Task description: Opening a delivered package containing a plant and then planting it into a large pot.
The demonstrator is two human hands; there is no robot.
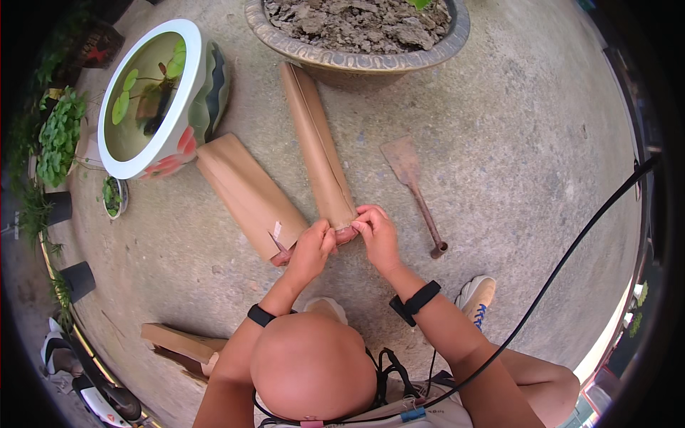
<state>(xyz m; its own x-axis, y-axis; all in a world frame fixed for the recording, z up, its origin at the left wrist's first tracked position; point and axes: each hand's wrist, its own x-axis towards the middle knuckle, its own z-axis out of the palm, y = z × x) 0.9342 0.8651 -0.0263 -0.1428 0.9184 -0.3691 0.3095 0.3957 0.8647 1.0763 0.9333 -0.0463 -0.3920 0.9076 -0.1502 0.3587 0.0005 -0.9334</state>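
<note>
A long brown paper wrapping (pixel 318 150) lies on the concrete floor, pointing away from me. My left hand (pixel 313 249) pinches the left side of its near end, and my right hand (pixel 377 232) pinches the right side. Between my hands, a pinkish, rounded object (pixel 345 234) shows at the wrapping's mouth; its kind cannot be told. To the left lies a wider brown paper wrapping (pixel 251 192) with a slit and a whitish mark near its near end, where a similar pinkish thing (pixel 281 258) sticks out. A rusty flat metal blade with a socketed handle (pixel 415 187) rests right of my hands.
A large planter of dry soil (pixel 364 63) stands beyond the wrappings. At left are a ceramic water bowl with lily pads (pixel 187 152) and a small potted plant (pixel 113 197). Folded brown cardboard (pixel 182 342) lies near my left elbow. A black cable (pixel 567 262) crosses over my right arm.
</note>
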